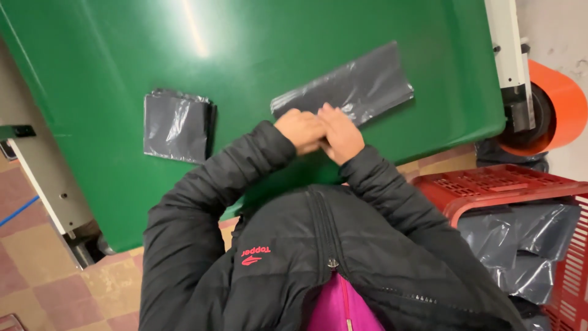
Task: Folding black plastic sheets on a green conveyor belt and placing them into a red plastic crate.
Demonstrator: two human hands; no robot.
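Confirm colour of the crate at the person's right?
Red crate, holding grey plastic bags; head view.

A glossy green table [245, 55] is seen, tilted across the view. On it, 1 long grey plastic bag [361, 83] is laid flat near the middle, and 1 stack of folded grey bags [176, 125] is placed well apart

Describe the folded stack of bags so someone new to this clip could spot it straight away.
Start at the green table. The stack lies on its left part, apart from both hands. Unlike the long grey bag spread flat under those hands, it is a compact, squarish pile of several layers.
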